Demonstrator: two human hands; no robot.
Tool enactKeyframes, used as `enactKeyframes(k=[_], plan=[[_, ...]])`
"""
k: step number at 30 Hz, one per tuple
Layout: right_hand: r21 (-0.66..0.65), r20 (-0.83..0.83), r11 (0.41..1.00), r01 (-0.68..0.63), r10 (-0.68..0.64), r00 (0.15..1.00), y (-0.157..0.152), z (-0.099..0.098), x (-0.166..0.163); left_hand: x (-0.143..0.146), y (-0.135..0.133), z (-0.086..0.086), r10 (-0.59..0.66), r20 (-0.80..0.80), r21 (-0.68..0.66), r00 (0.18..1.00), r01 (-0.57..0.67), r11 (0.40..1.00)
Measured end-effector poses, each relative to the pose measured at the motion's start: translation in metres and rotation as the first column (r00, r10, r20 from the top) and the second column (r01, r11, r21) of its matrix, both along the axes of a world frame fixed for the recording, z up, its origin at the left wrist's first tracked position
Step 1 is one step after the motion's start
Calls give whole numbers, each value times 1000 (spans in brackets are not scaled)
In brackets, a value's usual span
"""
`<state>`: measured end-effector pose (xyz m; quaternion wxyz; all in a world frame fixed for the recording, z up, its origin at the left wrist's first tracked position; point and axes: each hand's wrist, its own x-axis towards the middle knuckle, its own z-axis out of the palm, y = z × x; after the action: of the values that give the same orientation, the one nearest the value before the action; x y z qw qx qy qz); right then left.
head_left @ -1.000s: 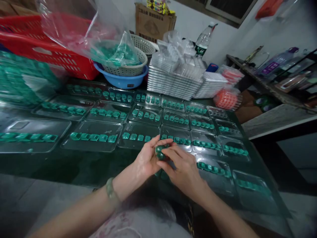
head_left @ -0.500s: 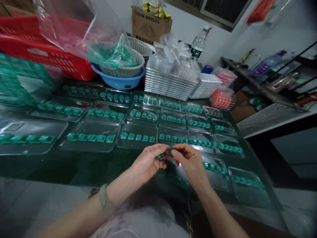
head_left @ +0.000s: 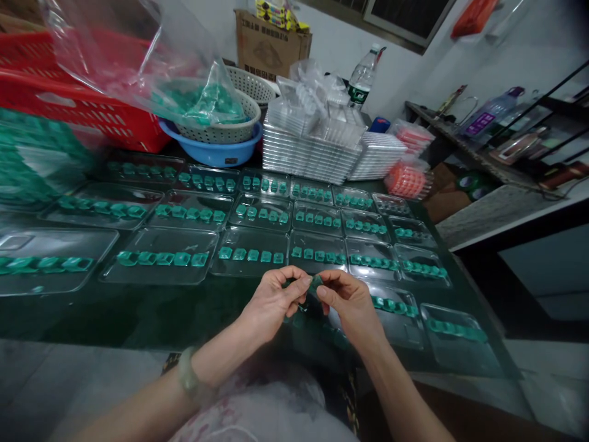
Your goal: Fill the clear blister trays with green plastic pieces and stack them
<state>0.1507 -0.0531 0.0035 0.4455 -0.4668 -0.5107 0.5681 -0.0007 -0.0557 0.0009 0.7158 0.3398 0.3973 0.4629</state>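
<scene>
Both hands meet over the near edge of the dark green tabletop [head_left: 193,313]. My left hand [head_left: 273,302] is closed, its thumb and forefinger pinching a small green translucent piece [head_left: 315,282]. On the piece's other side, my right hand [head_left: 350,301] also pinches it between thumb and fingertips. The piece's exact shape is too small to tell, and fingers partly cover it. Just beyond the hands lies a clear plastic tray [head_left: 317,270] with a row of green blocky pieces [head_left: 319,255]. To the right, another clear tray [head_left: 400,331] sits partly behind my right forearm.
More clear trays with green rows cover the table. At the back stand a red basket [head_left: 124,120], a blue basin [head_left: 216,153] under a grey colander, and stacked clear plastic trays [head_left: 308,150]. Bagged green pieces [head_left: 41,153] lie at left. A shelf [head_left: 483,150] is at right.
My left fingers have shifted from lying along the green piece to a tighter, curled pinch. The right hand stays nearly in place. The whole view has shifted slightly.
</scene>
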Motion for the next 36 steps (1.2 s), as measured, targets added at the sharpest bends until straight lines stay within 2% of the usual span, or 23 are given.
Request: enactKeyframes(k=[3,7,10,14,19,22,26,29,32,34,36], plan=[[47,85,995,85,-88,992,-3,1,-1,1,0,-1,19,-64,14,998,-18,1000],[110,179,990,85,-104,978,-5,0,-6,1,-1,-1,75,-181,102,981,-57,993],[43,138,997,68,-73,988,-3,-2,-6,1,-2,1,81,-229,201,970,-34,979],[-24,27,1000,18,-17,999,0,-6,-5,0,-4,6,63,-280,236,958,5,972],[20,49,996,88,-88,995,-2,-8,-9,3,-4,5,204,-458,256,865,-91,962],[34,68,988,152,-154,986,-3,-9,-12,6,0,1,319,-504,362,803,-139,922],[49,115,983,175,-180,977,-2,-6,-12,7,1,-1,471,-482,539,739,-173,825],[115,179,974,197,-216,960,-1,-3,-11,5,-3,3,473,-488,607,734,-104,788],[262,284,946,189,-263,922,-2,-1,-12,4,-6,7,411,-492,604,768,-39,796],[383,344,910,158,-299,890,-5,-1,-15,4,-5,8,345,-472,536,811,-47,843],[470,382,876,110,-314,869,-8,-1,-16,5,-3,6,256,-412,394,874,-83,915]])
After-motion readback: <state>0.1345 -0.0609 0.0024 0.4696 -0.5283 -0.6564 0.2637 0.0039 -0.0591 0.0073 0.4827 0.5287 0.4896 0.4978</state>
